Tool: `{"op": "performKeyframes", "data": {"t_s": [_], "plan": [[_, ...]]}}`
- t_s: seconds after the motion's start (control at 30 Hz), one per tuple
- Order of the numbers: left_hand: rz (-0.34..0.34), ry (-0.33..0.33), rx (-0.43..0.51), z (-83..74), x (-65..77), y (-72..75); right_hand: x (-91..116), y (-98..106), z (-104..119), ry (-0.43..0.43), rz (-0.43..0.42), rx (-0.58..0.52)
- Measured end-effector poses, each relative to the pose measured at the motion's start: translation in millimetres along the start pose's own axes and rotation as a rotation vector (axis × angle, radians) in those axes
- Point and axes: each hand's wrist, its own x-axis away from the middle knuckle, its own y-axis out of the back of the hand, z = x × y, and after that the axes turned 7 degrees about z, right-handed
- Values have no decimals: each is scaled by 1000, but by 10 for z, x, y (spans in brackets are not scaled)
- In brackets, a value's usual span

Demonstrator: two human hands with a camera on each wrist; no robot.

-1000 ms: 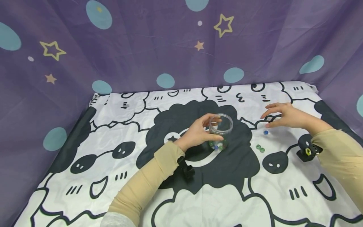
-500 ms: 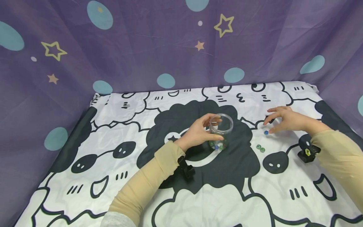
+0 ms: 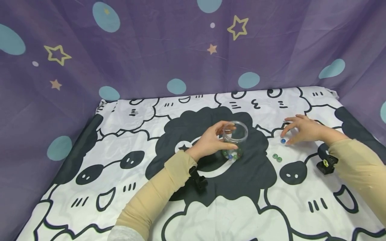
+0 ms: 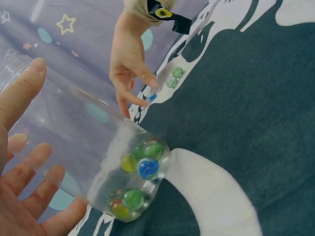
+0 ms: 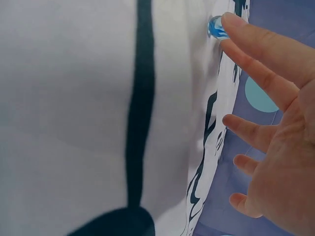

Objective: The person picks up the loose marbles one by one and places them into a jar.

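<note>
A clear plastic jar (image 3: 235,137) stands on the cloth, with several green, blue and yellow-red marbles (image 4: 148,168) at its bottom. My left hand (image 3: 212,142) holds the jar from its left side, thumb in front and fingers behind. To the right, a loose blue marble (image 3: 283,141) lies on the cloth. My right hand (image 3: 304,130) is over it, thumb and index finger on either side. In the left wrist view a small gap shows between thumb and marble; the right wrist view has the thumb tip overlapping it. Two green marbles (image 3: 277,157) lie just nearer the person.
A white cloth with black cartoon sheep (image 3: 229,217) covers the table. Behind it hangs a purple curtain (image 3: 144,53) with stars and blue ovals. Both wrists carry a small black camera mount (image 3: 327,164).
My right hand has come down and slightly nearer the person, bringing thumb and index finger to the blue marble, which stays in place. The left hand and jar have not moved.
</note>
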Motion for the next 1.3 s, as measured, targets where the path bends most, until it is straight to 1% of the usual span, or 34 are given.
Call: {"op": "performKeyframes", "data": {"t_s": [0.3,0.63,0.93,1.13,1.3], "plan": [[2,-4,4,6,2,4,-33,-25,8,-10,17,-10],[-1,-4,-8,4,6,4,-30,-53,17,-3,19,-53],[-2,10,-14,6,7,4,-32,-56,27,-18,28,-54],[-5,-4,-5,2,4,1,-42,-55,22,-29,28,-56],[-2,-2,-1,1,8,1,-37,-52,20,-20,17,-55]]}}
